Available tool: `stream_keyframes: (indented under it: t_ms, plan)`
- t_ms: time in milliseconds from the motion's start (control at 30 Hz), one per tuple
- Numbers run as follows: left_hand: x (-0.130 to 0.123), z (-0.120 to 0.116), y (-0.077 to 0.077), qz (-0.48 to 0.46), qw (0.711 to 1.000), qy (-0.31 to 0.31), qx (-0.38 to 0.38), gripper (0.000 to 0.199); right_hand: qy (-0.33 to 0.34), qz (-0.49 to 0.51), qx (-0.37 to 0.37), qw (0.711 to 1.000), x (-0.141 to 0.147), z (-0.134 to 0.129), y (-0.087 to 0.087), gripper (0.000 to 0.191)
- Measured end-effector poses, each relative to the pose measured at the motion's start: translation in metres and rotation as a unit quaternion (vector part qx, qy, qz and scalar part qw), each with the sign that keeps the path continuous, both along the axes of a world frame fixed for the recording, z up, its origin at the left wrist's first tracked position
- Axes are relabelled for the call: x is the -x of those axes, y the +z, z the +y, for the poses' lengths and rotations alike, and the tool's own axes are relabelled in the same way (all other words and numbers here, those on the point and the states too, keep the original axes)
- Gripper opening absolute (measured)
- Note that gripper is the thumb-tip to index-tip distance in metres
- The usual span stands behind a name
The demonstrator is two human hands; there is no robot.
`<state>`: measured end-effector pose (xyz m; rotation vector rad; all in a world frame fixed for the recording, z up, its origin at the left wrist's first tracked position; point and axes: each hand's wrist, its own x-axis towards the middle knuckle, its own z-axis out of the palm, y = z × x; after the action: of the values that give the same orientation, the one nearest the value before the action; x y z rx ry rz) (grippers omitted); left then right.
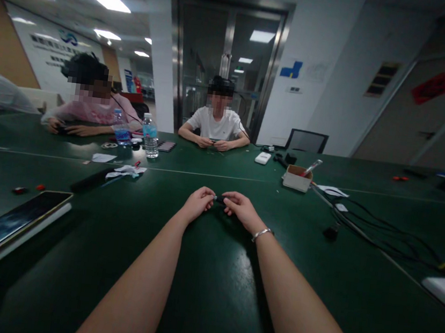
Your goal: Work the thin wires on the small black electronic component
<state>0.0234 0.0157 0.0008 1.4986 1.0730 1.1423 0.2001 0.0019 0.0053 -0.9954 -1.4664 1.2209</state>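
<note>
Left hand (198, 205), grip narrowed to a pinch, holds the bluish-pale end of a small black piece (220, 200); the right hand (243, 210) pinches its dark end. Over the table (207, 294), well short of the far edge, it is already taken up; whether its ends are joined or separate, and so what remains, I cannot tell.

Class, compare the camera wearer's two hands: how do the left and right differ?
The right hand has a silvery bracelet at its wrist; the left hand has none. The left hand holds the left end of the small dark object, the right hand its right end. Both hold it pinched.
</note>
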Motion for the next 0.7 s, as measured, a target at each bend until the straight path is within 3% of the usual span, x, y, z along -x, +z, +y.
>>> stream_keyframes:
  t_ms: [233,700]
  plan:
    - [0.0007,-0.0019,-0.0005,0.014,0.999,0.022,-0.024,0.012,0.002,0.002,-0.006,1.000,-0.0007,0.0015,-0.0023,0.027]
    - [0.0018,-0.0061,0.0006,0.073,0.995,-0.007,-0.068,0.027,-0.006,0.006,-0.011,1.000,-0.0009,0.0020,-0.0028,0.029]
